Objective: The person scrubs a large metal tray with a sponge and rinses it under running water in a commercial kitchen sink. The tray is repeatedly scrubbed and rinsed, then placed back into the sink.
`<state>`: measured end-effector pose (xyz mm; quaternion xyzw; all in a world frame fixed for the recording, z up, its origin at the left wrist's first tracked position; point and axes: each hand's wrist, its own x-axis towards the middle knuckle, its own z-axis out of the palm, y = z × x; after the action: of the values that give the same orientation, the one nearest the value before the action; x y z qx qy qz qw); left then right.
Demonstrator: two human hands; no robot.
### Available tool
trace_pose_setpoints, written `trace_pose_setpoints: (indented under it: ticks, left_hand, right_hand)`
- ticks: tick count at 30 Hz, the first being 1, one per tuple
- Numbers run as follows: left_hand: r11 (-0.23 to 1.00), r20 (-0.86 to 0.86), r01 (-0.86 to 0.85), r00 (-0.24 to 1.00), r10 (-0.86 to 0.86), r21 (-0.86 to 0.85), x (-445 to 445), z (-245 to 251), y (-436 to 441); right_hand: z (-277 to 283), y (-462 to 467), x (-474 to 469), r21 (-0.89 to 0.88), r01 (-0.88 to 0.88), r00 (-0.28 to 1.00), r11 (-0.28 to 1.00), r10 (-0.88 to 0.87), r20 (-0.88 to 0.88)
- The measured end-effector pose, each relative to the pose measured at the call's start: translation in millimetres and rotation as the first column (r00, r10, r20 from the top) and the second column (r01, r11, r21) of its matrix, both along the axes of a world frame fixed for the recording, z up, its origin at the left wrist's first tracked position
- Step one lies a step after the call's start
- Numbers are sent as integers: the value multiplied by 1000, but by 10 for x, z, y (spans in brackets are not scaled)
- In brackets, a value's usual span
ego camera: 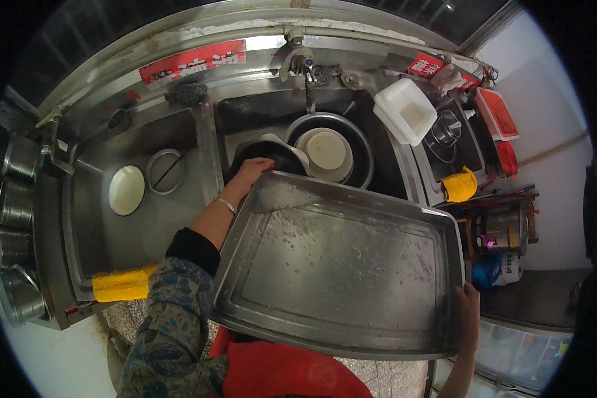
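Observation:
A large rectangular stainless-steel tray (338,268), wet and streaked with drops, is held in front of me over the front of the sink. White foam (288,196) lies at its far left corner. My left hand (252,171) grips the tray's far left corner, its fingers beside a dark round pan (266,151). On the opposite short side, my right hand (469,303) holds the rim, its fingers partly hidden by the tray. Behind the tray in the middle basin (239,112), a metal basin (363,139) holds stacked pale bowls (327,150).
A faucet (309,84) hangs over the middle basin. The left basin (94,244) holds a white oval dish (127,190) and a round strainer-like ring (165,171). White plastic containers (408,112) stand at right. Yellow cloths (124,284) drape over the edges. Steel pots (17,199) line the left.

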<state>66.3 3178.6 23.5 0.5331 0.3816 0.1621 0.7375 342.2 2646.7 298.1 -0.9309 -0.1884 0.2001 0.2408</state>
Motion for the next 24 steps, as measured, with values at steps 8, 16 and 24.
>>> trace_pose_setpoints:
  ticks: [8, 16, 24]
  left_hand:
    - [978, -255, 8, 966, 46, 207, -651, 316, -471]
    - [974, -214, 101, 975, -56, 203, -1448, 979, -1158]
    - [960, -307, 160, 948, -84, 229, -2006, 1144, -1685]
  right_hand:
    - [-111, -98, -98, 76, 30, 999, 997, -27, -37]
    - [-338, -425, -131, 3, 236, 953, 972, -230, -197]
    - [-430, -502, -447, 206, 373, 823, 905, -220, -523]
